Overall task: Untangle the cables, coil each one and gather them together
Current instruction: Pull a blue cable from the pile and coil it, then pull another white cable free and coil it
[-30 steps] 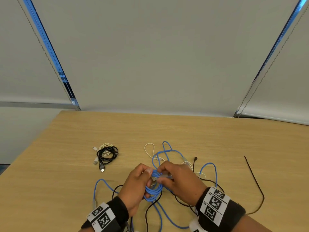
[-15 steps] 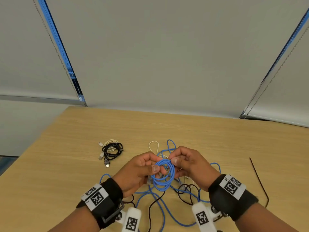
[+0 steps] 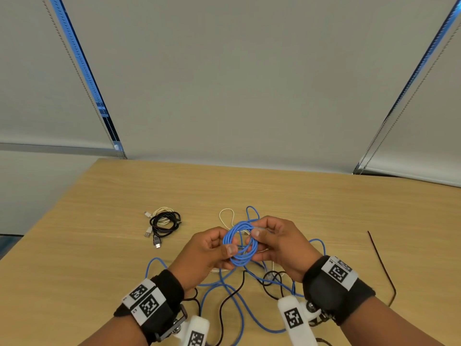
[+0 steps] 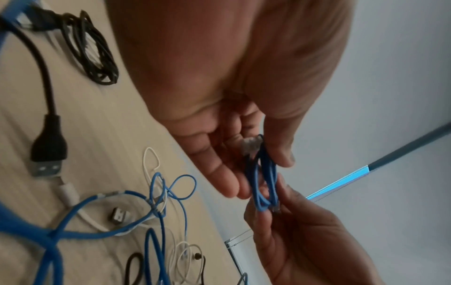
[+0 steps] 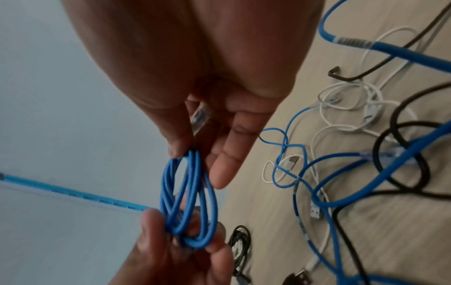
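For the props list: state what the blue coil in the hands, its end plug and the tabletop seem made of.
Blue coil: likely smooth, matte plastic-jacketed cable; it bends into tight loops.
End plug: clear hard plastic; see-through.
Tabletop: pale wood-grain surface, probably laminate; low sheen.

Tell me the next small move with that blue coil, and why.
Probably carry the blue coil left and set it beside the coiled black and white cables. Both the left hand and right hand pinch it as a finished-looking ring, held above the loose tangle on the table.
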Tool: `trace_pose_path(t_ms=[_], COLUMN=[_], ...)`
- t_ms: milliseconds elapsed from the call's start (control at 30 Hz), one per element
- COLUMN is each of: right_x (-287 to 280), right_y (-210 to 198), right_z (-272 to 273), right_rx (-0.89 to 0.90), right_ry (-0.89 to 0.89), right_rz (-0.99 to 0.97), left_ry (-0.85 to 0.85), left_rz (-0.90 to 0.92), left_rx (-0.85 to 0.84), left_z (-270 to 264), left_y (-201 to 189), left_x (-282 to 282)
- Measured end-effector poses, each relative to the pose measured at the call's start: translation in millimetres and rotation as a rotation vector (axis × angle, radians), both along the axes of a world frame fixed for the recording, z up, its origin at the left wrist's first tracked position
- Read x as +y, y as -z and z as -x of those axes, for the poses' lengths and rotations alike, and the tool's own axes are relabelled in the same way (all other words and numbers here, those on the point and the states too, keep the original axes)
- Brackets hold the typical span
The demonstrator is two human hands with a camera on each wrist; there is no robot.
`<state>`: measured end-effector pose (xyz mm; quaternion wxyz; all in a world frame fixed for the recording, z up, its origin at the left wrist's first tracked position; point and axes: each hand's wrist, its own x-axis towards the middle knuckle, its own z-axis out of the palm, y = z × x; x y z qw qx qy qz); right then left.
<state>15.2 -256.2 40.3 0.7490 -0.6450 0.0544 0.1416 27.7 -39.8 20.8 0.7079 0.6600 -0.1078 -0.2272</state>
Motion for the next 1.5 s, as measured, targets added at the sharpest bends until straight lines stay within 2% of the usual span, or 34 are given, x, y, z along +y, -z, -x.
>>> trace_pose_path(t_ms=[133,233,300,433,500,600,700,833,900,967,1033,1167,1267,1367,1500], right_x=[-1,0,1,-9,-16,-21,-24,-27,-28,-28,-27,-27,-27,-27,-28], right_y=[4,10,14,29,42,68,87,100,102,102,101,98,97,98,100], right_z=[4,7,6,10,15,22,27,32,32,32,32,33,34,35,35], right_rx=[0.12,0.143,0.068,-0.213,-0.267,-0.255,-0.223,-0.262,-0.289,-0.305,-0.313,-0.318,-0.323,-0.331,-0.337], right_ry=[-0.037,-0.047,-0.027,-0.107,-0.22,-0.42,-0.476,-0.504,-0.511,-0.514,-0.515,-0.502,-0.509,-0.512,-0.497], right_rz=[-0.217,-0.185,0.002,0.804,1.077,1.296,1.368,1.418,1.421,1.426,1.429,1.415,1.423,1.436,1.412], left_ry=[0.021,0.049,-0.011,-0.315,-0.42,-0.522,-0.553,-0.455,-0.396,-0.321,-0.177,0.155,0.34,0.388,0.307], left_rz=[-0.152,-0.205,-0.228,-0.363,-0.384,-0.459,-0.681,-1.071,-1.237,-1.229,-1.154,-1.22,-1.301,-1.343,-1.417], left_rx=[-0.26,-0.304,-0.262,-0.208,-0.155,-0.076,-0.084,-0.129,-0.252,-0.414,-0.48,-0.387,-0.33,-0.318,-0.368], left_z=[-3,-1,-2,-27,-48,-76,-93,-104,-104,-104,-105,-115,-119,-119,-116], left_y=[-3,-1,4,10,13,19,27,30,27,22,20,29,38,46,44], left_x=[3,6,10,29,44,68,84,87,74,50,19,-36,-53,-56,-46])
